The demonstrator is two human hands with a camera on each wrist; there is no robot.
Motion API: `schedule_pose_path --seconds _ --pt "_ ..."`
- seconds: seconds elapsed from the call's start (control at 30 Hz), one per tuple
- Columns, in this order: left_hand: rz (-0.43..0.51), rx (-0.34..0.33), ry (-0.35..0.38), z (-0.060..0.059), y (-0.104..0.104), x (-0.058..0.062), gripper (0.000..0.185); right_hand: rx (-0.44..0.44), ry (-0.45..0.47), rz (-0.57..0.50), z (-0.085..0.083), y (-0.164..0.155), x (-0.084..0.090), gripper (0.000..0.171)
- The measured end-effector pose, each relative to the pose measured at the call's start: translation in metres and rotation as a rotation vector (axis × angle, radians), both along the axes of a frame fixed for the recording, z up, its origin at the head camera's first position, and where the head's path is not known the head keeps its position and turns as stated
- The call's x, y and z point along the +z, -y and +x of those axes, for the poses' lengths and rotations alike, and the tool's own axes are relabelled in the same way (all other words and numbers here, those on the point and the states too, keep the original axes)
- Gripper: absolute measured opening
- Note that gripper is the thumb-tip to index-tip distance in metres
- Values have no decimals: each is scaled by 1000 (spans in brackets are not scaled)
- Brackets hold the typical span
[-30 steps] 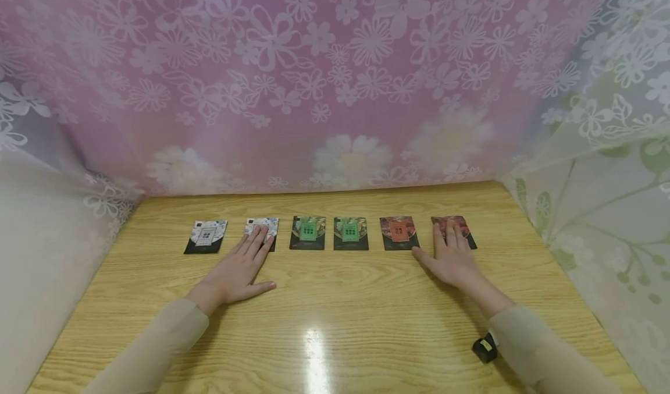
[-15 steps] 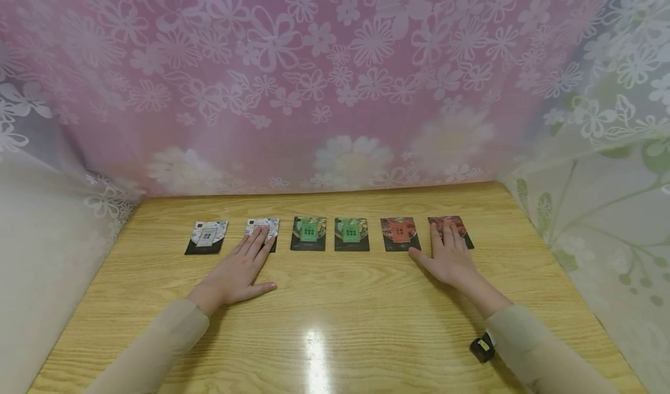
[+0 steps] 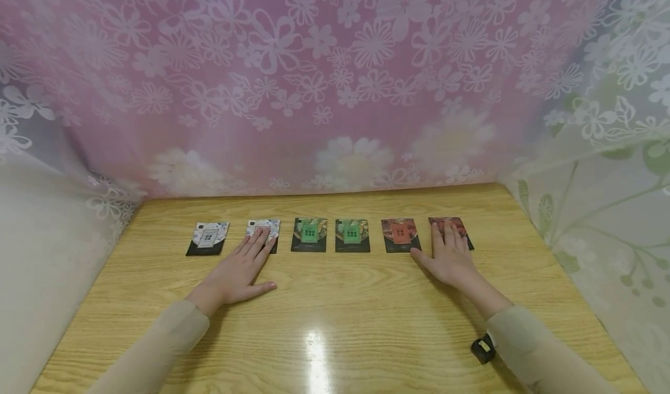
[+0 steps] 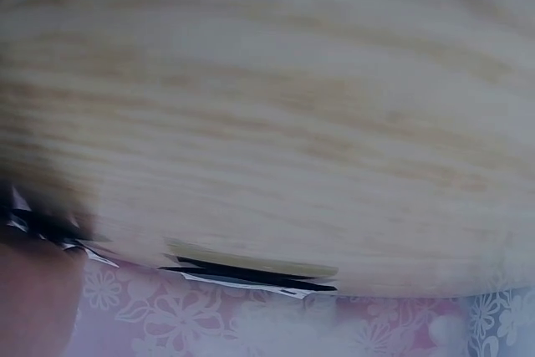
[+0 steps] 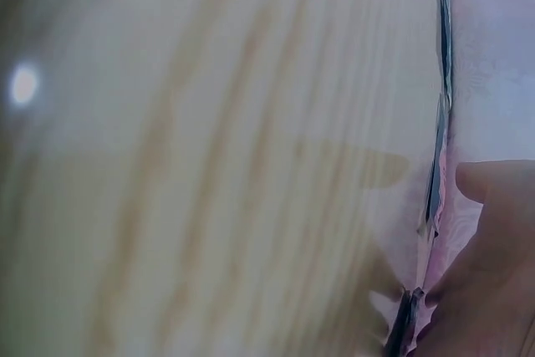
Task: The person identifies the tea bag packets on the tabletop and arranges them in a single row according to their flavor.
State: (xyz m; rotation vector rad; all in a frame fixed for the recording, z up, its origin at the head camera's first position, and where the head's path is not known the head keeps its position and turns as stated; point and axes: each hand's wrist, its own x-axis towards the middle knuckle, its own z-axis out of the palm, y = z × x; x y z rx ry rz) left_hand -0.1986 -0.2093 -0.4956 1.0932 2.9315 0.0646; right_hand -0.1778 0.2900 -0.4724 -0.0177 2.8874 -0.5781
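Several flat packets lie in one row across the table. My left hand (image 3: 238, 274) rests with straight fingers on the second packet from the left, a white and black packet (image 3: 255, 224) partly hidden by the fingers. At the row's left end is a matching white and black packet (image 3: 207, 238). My right hand (image 3: 450, 260) lies with straight fingers over the rightmost red packet (image 3: 463, 235), its thumb at the lower corner of the other red packet (image 3: 400, 234). Between the hands are two green packets, one left (image 3: 309, 234) and one right (image 3: 352, 235).
The wooden table (image 3: 335, 295) ends at a pink floral curtain (image 3: 335, 91) behind the row. Pale floral sheets hang at both sides, such as the right sheet (image 3: 602, 208). A small black device (image 3: 483, 348) sits by the right sleeve.
Between one second and half a second ago, my right hand and the rightmost red packet under it shifted slightly left. Since then both hands have stayed almost still.
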Motion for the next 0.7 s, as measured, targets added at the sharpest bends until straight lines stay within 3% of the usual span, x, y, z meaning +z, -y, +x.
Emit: schedule_pose_path --seconds 0.23,0.7 --pt "1 -4 -4 1 2 0 102 19 -18 -16 -4 -6 -7 111" --pt "17 -21 -24 -1 1 5 101 53 -55 -3 3 -4 2 103"
